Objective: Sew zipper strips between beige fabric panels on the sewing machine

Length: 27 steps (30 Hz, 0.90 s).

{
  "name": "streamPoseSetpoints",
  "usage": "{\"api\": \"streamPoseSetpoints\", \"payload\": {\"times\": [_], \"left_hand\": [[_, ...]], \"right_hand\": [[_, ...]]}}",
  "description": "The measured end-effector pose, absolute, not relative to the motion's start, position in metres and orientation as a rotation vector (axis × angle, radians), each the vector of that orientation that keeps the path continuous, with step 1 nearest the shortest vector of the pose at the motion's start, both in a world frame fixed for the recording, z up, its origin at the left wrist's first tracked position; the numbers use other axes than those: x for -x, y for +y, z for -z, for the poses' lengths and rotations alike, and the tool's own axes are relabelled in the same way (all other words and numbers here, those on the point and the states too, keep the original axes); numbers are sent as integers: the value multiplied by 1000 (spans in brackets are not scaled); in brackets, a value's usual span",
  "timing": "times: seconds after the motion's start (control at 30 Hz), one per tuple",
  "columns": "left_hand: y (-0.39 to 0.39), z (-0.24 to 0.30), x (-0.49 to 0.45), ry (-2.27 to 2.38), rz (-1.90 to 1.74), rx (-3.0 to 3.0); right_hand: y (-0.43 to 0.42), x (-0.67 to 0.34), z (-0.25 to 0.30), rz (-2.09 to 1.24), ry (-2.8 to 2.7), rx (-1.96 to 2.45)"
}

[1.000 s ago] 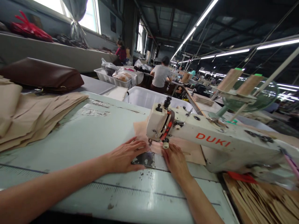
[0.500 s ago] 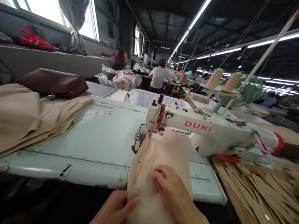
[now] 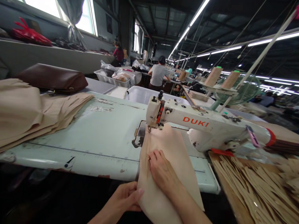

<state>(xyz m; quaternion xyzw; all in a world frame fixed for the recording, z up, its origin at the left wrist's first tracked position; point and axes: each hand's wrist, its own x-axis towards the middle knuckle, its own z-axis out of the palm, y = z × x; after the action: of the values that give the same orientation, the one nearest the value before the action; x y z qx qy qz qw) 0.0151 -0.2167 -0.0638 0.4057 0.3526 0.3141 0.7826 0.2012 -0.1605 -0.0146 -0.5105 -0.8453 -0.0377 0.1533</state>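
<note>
On the sewing machine, orange lettering reads "DUKI"; beneath its needle runs a beige panel, edge pinched by the fingers of the left hand, the right hand on top, grip unclear.

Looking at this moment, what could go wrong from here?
The beige panel hangs over the front of the table, so its weight might pull it askew beneath the presser foot. The left hand pinches the panel's side edge, so that grip could slip. The right hand rests in front of the presser foot and might stray too close.
</note>
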Motion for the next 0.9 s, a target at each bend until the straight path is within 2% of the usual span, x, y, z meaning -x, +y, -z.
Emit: {"api": "streamPoseSetpoints", "payload": {"times": [0.13, 0.37, 0.57, 0.73, 0.9], "left_hand": [[-219, 67, -18, 884, -800, -1297], [-210, 39, -23, 886, -1013, -1770], [-211, 49, -14, 818, -736, -1384], [-216, 61, 2, 1081, -740, -1216], [-212, 50, -7, 904, -712, -868]], "right_hand": [[-180, -210, 2, -194, -2192, 1448], [-230, -224, 6, -439, -2491, 1192], [-234, -220, 17, -537, -2324, 1317], [-228, -220, 10, -660, -2062, 1291], [-223, -216, 8, -708, -1947, 1344]]}}
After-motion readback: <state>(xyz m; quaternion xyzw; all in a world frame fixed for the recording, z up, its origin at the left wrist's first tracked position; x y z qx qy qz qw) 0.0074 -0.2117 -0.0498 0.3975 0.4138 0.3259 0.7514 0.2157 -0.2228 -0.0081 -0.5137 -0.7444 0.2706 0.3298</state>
